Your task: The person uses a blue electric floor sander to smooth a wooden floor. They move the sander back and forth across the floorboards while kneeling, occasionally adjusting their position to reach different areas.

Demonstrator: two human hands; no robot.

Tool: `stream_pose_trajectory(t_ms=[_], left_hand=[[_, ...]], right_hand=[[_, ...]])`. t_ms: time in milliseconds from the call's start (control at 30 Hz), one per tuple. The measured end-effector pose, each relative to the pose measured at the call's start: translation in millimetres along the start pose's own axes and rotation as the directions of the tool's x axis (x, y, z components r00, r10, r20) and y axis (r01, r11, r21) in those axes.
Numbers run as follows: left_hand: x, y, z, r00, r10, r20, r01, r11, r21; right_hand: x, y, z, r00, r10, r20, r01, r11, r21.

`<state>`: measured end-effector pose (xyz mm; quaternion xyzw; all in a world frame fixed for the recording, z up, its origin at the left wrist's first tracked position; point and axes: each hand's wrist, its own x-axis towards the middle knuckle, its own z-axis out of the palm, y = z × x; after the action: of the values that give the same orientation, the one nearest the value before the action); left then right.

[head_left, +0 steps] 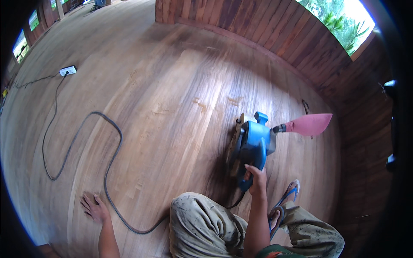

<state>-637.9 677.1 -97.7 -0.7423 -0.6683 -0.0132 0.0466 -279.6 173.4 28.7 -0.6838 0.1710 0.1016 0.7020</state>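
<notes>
A blue belt sander [257, 136] stands on the wooden floor in front of me, a little right of the middle. My right hand [257, 179] is wrapped round its rear handle. From the sander's right side sticks out a pink cloth dust bag [309, 124]. Its underside and most of the belt are hidden from here. Off to the left, my left hand [95, 208] rests on the floorboards with fingers spread, holding nothing. The dark power cord [112, 161] curves across the boards just right of that hand and runs behind my knee.
A white power strip [68, 70] lies at the far left with the cord plugged in. Wooden plank walls [258, 26] border the floor at the back and right. A small dark tool [306, 106] lies near the right wall. My bent knee [193, 206] and sandalled foot [292, 191] are close by.
</notes>
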Motion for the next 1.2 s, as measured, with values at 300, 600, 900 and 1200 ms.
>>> stream_pose_trajectory(t_ms=[300,600,900,1200], left_hand=[[3.4,-8.9,7.9,1.000,0.003,-0.023,-0.003,1.000,-0.016],[13.1,-37.5,14.9,0.998,0.045,-0.050,-0.050,0.995,-0.086],[11.5,-27.9,20.0,1.000,0.017,-0.011,-0.018,0.998,-0.062],[-0.1,16.3,28.4,1.000,0.030,0.011,-0.028,0.987,-0.160]], right_hand=[[226.0,-63.0,39.4,0.991,-0.033,0.132,0.033,0.999,0.009],[365.0,-130.8,87.1,0.997,-0.035,0.069,0.033,0.999,0.024],[291.7,-110.9,93.1,0.990,-0.058,0.129,0.051,0.997,0.059],[130.6,-43.1,78.0,0.987,-0.127,0.097,0.125,0.992,0.026]])
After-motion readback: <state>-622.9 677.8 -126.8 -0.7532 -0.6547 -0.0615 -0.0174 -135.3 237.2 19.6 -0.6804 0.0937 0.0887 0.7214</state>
